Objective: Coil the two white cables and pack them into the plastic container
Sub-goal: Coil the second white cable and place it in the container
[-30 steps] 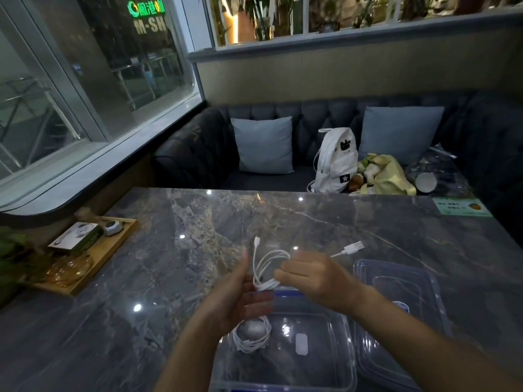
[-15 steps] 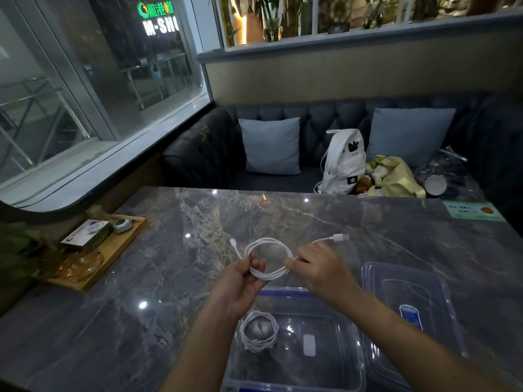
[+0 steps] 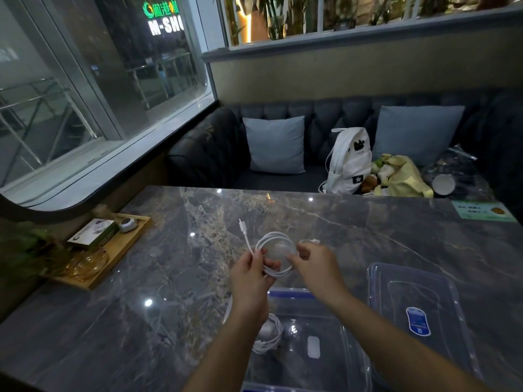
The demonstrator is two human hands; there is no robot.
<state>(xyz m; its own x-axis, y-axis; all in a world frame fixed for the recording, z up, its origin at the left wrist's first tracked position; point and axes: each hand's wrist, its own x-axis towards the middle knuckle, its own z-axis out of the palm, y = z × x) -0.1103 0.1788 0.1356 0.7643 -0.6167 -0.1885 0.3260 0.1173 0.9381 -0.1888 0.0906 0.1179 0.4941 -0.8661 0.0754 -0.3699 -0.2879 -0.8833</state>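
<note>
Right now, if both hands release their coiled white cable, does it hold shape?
Probably not: the cable looks thin and untied, its loops held only by the left hand and right hand. Likely light, floppy; loops may spring apart.

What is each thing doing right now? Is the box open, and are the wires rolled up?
held cable: coiled, ends sticking out.
packed cable: coiled, lying in the container.
container: open, lid off.
lid: lying on the table.
left hand: grips the coil.
right hand: pinches the coil.
</note>
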